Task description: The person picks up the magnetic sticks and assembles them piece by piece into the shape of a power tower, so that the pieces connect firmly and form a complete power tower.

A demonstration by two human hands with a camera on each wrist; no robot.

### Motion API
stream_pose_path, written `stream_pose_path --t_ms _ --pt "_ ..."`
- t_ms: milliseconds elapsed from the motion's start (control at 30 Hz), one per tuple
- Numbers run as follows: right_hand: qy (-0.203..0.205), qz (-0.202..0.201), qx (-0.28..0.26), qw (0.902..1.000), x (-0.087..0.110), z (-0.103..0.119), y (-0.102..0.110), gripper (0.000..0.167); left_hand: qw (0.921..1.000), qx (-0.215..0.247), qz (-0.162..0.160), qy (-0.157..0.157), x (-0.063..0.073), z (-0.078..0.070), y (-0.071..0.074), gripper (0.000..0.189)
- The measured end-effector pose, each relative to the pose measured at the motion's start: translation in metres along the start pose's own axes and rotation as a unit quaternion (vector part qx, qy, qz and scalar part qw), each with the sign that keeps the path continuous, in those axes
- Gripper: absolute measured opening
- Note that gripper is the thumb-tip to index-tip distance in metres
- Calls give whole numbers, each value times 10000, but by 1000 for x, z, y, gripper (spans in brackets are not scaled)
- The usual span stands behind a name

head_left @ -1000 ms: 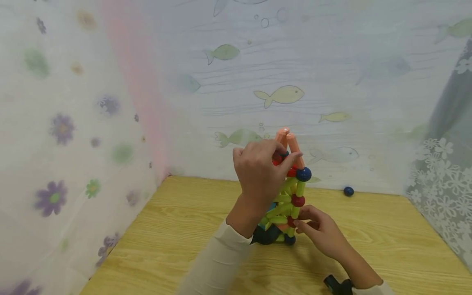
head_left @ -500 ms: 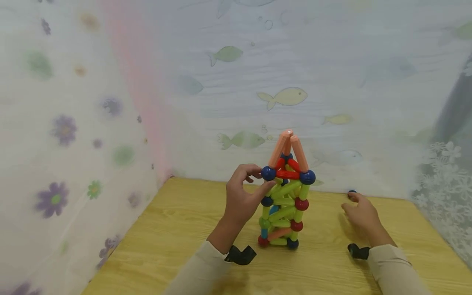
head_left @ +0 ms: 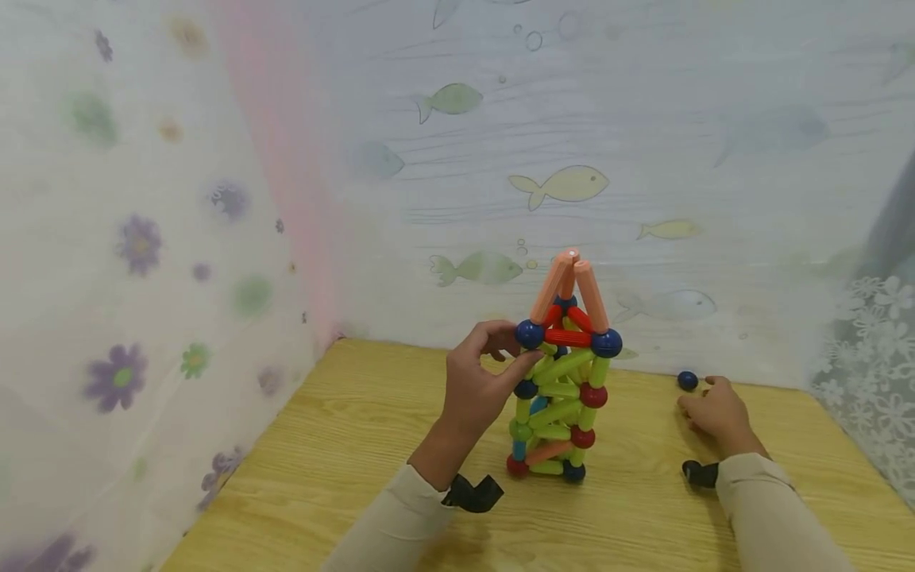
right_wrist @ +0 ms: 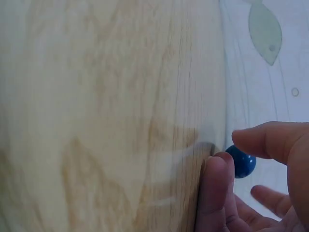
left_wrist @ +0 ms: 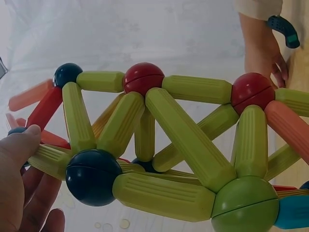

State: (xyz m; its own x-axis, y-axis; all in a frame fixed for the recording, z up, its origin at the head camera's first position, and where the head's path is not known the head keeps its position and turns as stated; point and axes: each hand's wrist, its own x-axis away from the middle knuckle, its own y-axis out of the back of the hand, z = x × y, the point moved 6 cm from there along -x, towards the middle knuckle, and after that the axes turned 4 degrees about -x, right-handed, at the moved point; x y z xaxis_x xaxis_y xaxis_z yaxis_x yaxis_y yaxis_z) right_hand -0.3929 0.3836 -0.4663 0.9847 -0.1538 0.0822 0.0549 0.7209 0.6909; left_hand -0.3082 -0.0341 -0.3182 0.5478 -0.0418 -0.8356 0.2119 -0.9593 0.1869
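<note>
A tower of magnetic sticks and balls [head_left: 557, 412] stands upright on the table, with yellow-green sticks below, red ones near the top and orange ones leaning together at its peak. My left hand [head_left: 477, 385] pinches its upper left corner at a blue ball [head_left: 530, 334], thumb in front and fingers behind. The left wrist view shows that thumb [left_wrist: 33, 133] against the tower's end, partly covering a ball. Towards the back right, my right hand [head_left: 720, 417] is beside a loose blue ball [head_left: 688, 381]. In the right wrist view, thumb and fingers are spread around this ball [right_wrist: 244, 163].
The wooden table [head_left: 343, 445] meets a fish-patterned backdrop [head_left: 457, 183] close behind the loose ball. A flower-patterned sheet [head_left: 121, 302] borders the left side. Black wrist mounts [head_left: 474, 494] show under both sleeves.
My right hand left the tower's lower part, reached to the loose blue ball, then shifted slightly to its right. My left hand came down from the tower's top to its upper left corner.
</note>
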Motion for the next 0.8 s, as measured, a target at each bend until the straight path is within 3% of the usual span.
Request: stream_pose_path --t_ms 233,367,567,700,800 --pt "386 -62 739 9965 -3 4 -2 92 9999 -87 36 -76 -1 -2 1 36" --pt "501 -241 1051 9929 -8 1 -7 83 9999 -112 80 -52 1 1 2 37" --pt "496 -747 1047 9905 0 5 -7 60 9998 -30 144 -112 0 1 0 37" --pt "540 -720 800 9927 6 19 -8 60 9998 -35 171 -62 -1 2 1 37" --pt "658 -919 361 9929 13 46 -1 64 9997 -56 231 -39 -3 2 2 38"
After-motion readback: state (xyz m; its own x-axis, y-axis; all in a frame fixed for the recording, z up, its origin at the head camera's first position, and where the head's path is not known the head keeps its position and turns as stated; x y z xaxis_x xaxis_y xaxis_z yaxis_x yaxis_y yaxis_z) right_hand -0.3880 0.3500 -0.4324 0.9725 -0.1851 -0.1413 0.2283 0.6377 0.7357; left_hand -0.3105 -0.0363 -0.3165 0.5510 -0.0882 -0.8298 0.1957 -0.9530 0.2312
